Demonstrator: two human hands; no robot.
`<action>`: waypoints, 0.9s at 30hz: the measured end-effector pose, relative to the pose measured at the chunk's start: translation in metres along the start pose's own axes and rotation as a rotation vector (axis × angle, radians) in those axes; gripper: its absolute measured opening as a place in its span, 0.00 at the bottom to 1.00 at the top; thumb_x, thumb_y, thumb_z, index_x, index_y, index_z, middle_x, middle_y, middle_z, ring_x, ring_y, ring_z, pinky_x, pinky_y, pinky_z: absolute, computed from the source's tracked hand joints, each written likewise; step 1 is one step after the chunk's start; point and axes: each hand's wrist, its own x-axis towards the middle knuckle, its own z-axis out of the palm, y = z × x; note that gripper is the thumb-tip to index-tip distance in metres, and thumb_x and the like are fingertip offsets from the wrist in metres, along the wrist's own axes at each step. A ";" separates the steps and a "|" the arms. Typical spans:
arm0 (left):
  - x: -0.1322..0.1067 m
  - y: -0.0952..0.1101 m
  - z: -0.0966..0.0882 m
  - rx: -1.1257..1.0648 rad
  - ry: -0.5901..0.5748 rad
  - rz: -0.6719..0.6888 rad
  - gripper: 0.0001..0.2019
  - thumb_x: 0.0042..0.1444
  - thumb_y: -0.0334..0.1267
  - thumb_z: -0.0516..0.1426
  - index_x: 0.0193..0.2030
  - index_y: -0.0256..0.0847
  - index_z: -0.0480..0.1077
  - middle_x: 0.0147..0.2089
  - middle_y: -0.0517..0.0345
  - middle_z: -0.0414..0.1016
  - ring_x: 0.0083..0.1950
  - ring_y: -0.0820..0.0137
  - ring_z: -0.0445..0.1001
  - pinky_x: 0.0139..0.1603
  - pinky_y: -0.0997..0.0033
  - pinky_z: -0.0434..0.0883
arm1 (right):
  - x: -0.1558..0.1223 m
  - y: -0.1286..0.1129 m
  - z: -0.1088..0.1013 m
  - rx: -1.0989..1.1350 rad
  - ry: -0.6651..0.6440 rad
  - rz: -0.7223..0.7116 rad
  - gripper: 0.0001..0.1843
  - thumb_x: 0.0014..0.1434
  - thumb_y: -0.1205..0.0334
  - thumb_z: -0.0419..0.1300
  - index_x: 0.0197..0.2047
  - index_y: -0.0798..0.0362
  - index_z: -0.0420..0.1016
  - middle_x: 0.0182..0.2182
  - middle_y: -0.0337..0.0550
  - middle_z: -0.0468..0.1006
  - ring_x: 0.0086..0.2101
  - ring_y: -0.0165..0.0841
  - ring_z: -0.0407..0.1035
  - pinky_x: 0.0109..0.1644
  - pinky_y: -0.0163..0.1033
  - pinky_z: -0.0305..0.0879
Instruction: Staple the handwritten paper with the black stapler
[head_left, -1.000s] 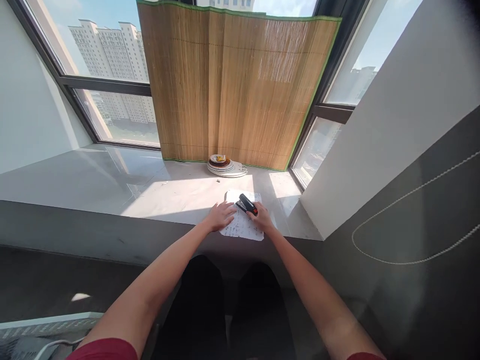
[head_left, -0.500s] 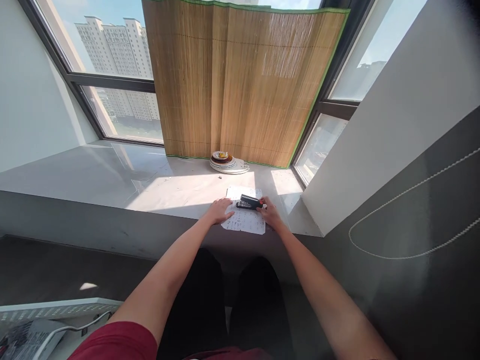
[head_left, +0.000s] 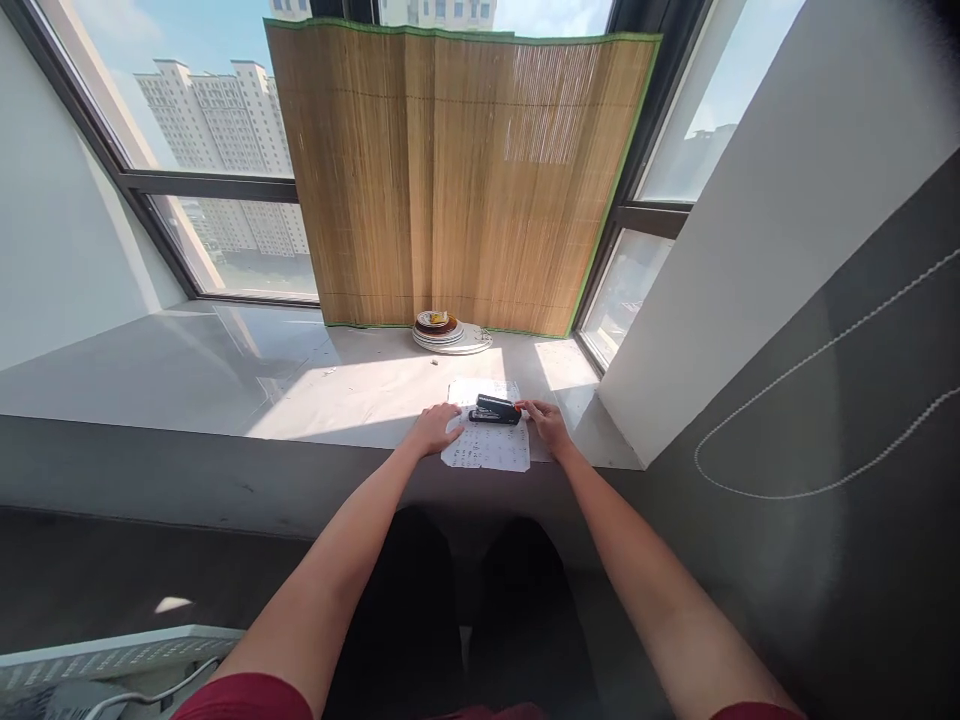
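Note:
A black stapler (head_left: 495, 410) lies across a white sheet of paper (head_left: 487, 447) covered in handwriting, its top arm slightly lifted from the base. My right hand (head_left: 548, 426) has its fingertips on the stapler's right end, where a bit of red shows; the thumb is hard to make out. On the paper's left edge rests my left hand (head_left: 433, 430), fingers stretched out and apart, thumb pointing toward the stapler. A small gap separates this hand from the stapler.
The paper lies at the front edge of a pale window sill (head_left: 360, 390). Behind it stands a stack of plates (head_left: 442, 340) before a bamboo blind (head_left: 465, 200). A beaded cord (head_left: 750, 493) hangs at right. A white perforated panel (head_left: 120, 650) is at lower left.
My right fingers have shifted from around the stapler's end to its upper right tip. My left hand stays on the paper. The whole view has tilted slightly.

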 end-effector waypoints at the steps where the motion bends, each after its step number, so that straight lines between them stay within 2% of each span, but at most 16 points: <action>1: 0.000 0.000 0.000 0.000 0.000 -0.003 0.27 0.71 0.55 0.51 0.70 0.47 0.67 0.78 0.50 0.64 0.79 0.50 0.60 0.78 0.43 0.58 | 0.000 0.000 0.000 -0.002 0.010 0.006 0.27 0.61 0.34 0.59 0.36 0.47 0.88 0.45 0.46 0.89 0.50 0.47 0.80 0.51 0.48 0.75; 7: 0.002 -0.001 -0.001 0.007 0.022 -0.024 0.32 0.69 0.55 0.53 0.75 0.42 0.61 0.76 0.42 0.66 0.76 0.48 0.65 0.75 0.43 0.62 | 0.003 -0.001 0.004 -0.039 0.057 0.012 0.23 0.58 0.38 0.61 0.31 0.48 0.86 0.37 0.44 0.88 0.44 0.47 0.81 0.50 0.49 0.75; 12: 0.004 -0.003 0.000 0.025 0.032 -0.053 0.35 0.69 0.56 0.54 0.76 0.40 0.57 0.76 0.37 0.64 0.76 0.46 0.65 0.74 0.44 0.62 | 0.005 0.001 0.007 -0.062 0.072 0.001 0.22 0.58 0.42 0.59 0.28 0.49 0.84 0.36 0.46 0.87 0.44 0.46 0.79 0.46 0.45 0.75; 20: 0.004 -0.003 0.000 -0.010 0.027 -0.080 0.35 0.69 0.58 0.54 0.75 0.40 0.58 0.75 0.38 0.65 0.74 0.46 0.66 0.73 0.44 0.63 | 0.006 0.003 0.008 -0.134 0.056 -0.050 0.23 0.61 0.42 0.55 0.29 0.49 0.80 0.38 0.48 0.83 0.42 0.42 0.76 0.38 0.41 0.72; 23: 0.003 -0.002 -0.001 -0.004 0.028 -0.082 0.35 0.69 0.58 0.54 0.75 0.39 0.58 0.75 0.38 0.65 0.74 0.47 0.66 0.74 0.44 0.62 | 0.006 0.002 0.008 -0.153 0.048 -0.053 0.24 0.62 0.40 0.55 0.28 0.50 0.77 0.33 0.47 0.81 0.40 0.42 0.75 0.39 0.41 0.71; 25: 0.003 -0.002 -0.003 0.007 0.024 -0.082 0.35 0.70 0.58 0.53 0.75 0.39 0.58 0.76 0.38 0.65 0.75 0.47 0.65 0.74 0.45 0.63 | 0.007 0.003 0.006 -0.159 0.047 -0.044 0.24 0.64 0.40 0.55 0.30 0.50 0.78 0.32 0.45 0.81 0.40 0.42 0.75 0.41 0.42 0.72; 27: 0.002 0.000 -0.005 0.019 0.018 -0.078 0.35 0.70 0.57 0.53 0.75 0.38 0.58 0.76 0.38 0.65 0.74 0.47 0.66 0.73 0.45 0.64 | 0.009 0.004 0.005 -0.159 0.053 -0.037 0.23 0.65 0.39 0.55 0.35 0.49 0.79 0.35 0.45 0.83 0.41 0.42 0.75 0.44 0.43 0.72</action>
